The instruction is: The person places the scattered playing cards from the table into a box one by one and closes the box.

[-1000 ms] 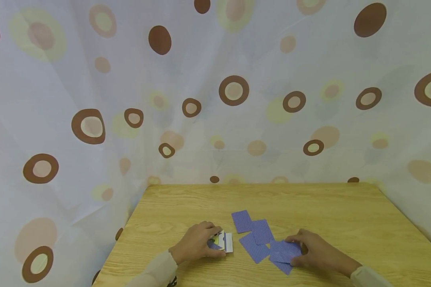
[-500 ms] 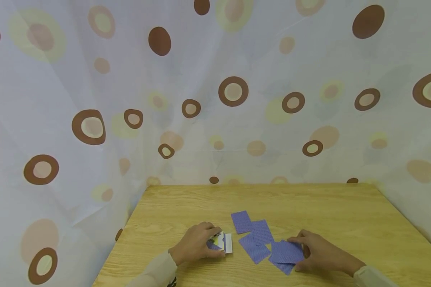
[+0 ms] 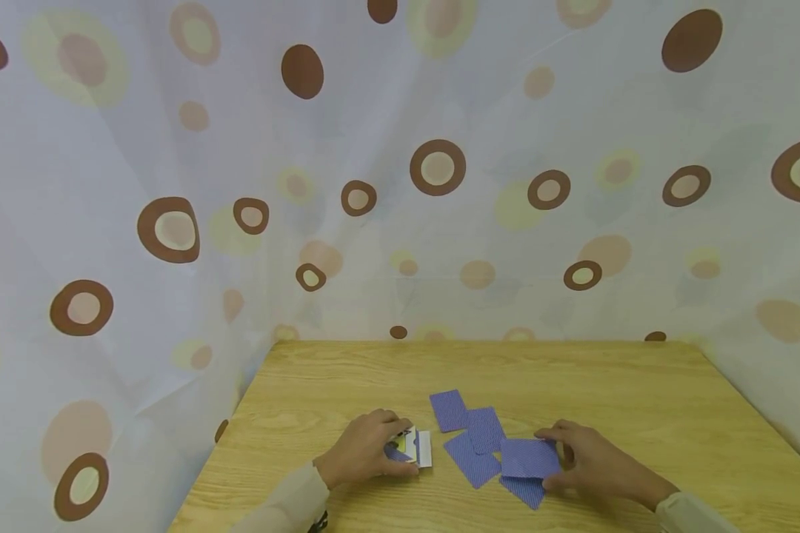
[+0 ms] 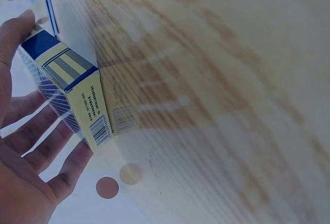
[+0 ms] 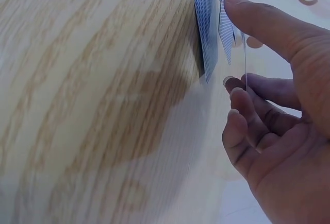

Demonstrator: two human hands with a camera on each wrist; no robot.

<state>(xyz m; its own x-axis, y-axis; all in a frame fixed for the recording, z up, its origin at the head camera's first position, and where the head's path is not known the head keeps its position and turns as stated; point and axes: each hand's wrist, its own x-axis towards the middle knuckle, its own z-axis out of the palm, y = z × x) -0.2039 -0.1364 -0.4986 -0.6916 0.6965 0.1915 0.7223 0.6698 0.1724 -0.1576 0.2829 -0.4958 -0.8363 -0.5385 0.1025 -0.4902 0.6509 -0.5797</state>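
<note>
My left hand (image 3: 361, 453) grips a playing-card box (image 4: 72, 80) on the table, thumb on one side and fingers on the other. Blue-and-cream stripes and a barcode mark the box, and its white flap (image 3: 425, 449) sticks out to the right in the head view. Between thumb and fingers, my right hand (image 3: 596, 466) pinches a blue-backed playing card (image 3: 530, 459) by its right edge. That card is raised, seen edge-on in the right wrist view, over another blue-backed card (image 3: 525, 493) lying on the table. Its face is hidden.
Three more face-down cards lie between the hands: a far card (image 3: 448, 411), a middle card (image 3: 486, 429) and a near card (image 3: 472, 462). The wooden table (image 3: 347, 377) meets a spotted curtain (image 3: 480, 237) at the back and sides.
My right hand has lifted the pinched card a little off the card beneath, uncovering more of that one. My left hand and the box have stayed in place.
</note>
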